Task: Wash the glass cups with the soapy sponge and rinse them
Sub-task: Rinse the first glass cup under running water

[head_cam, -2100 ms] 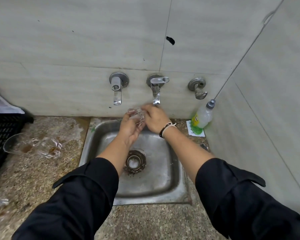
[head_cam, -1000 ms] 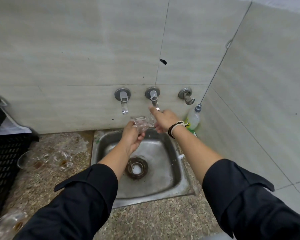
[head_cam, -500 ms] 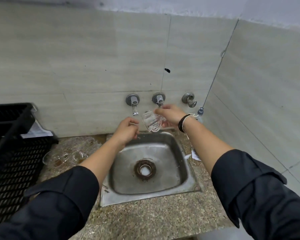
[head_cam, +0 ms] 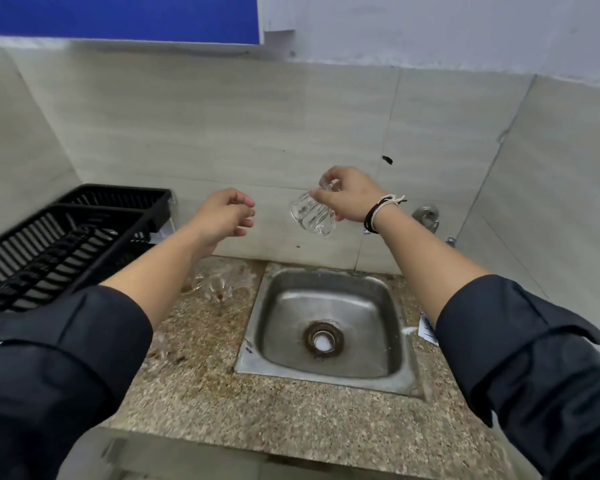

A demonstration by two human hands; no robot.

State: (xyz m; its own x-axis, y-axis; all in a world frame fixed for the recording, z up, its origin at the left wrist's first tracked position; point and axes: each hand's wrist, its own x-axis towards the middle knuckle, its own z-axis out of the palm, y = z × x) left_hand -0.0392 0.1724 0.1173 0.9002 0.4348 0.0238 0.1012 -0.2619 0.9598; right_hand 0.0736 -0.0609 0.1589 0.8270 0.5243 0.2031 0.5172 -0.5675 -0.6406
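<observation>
Right hand (head_cam: 349, 199) clamped on upturned glass cup (head_cam: 311, 216) — left hand (head_cam: 224, 216) loosely curled, empty

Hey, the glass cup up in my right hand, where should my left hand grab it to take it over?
Probably the ribbed bowl of the glass cup, coming in from the left. The right hand pinches its upper end, so the cup hangs tilted, its wide body bare and facing the left hand, which holds nothing. Wrap the fingers round it; it is likely wet.
</observation>
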